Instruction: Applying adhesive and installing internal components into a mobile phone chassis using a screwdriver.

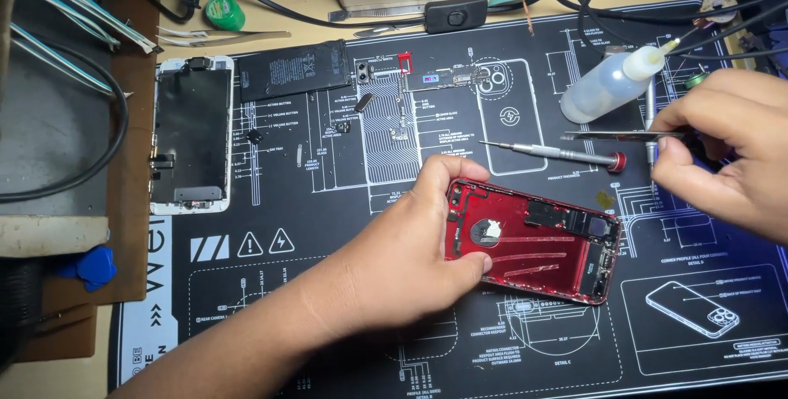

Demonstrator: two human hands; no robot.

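The left hand (410, 251) clamps the red phone shell (538, 239) by its near end, the shell stretching rightward from it. The right hand (726, 149), beyond the shell, pinches tweezers (624, 135).

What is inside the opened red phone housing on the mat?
Inside the red phone housing: a round silver disc, thin pale strips across the middle, and dark components along the far right end. The left hand grips the left end, covering that part of the interior.
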